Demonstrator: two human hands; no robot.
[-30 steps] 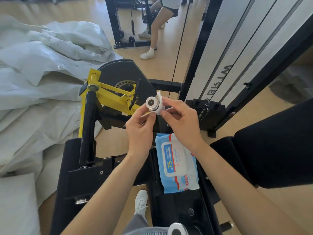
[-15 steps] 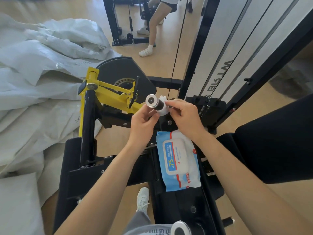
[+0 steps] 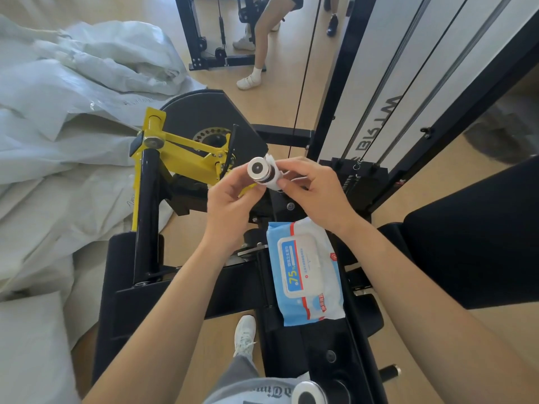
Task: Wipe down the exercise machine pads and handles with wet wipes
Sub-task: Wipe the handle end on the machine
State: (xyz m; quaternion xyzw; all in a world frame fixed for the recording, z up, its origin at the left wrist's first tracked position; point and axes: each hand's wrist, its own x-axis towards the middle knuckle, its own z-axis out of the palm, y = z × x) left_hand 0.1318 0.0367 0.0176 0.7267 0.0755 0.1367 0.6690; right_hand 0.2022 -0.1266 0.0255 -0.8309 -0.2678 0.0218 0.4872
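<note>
Wipes pack (image 3: 306,272) lies closed; right hand (image 3: 315,188) pinches wipe (image 3: 272,182) on handle (image 3: 258,169).

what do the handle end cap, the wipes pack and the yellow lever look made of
Handle end cap: likely polished metal, it gleams silver.
Wipes pack: soft plastic film, crinkled and glossy, with a stiffer lid flap.
Yellow lever: apparently painted steel, even glossy coat with bolted joints.

Bare forearms (image 3: 163,316), grey trousers (image 3: 242,370), white sneaker (image 3: 244,333), lettered grey top (image 3: 262,392)
</note>
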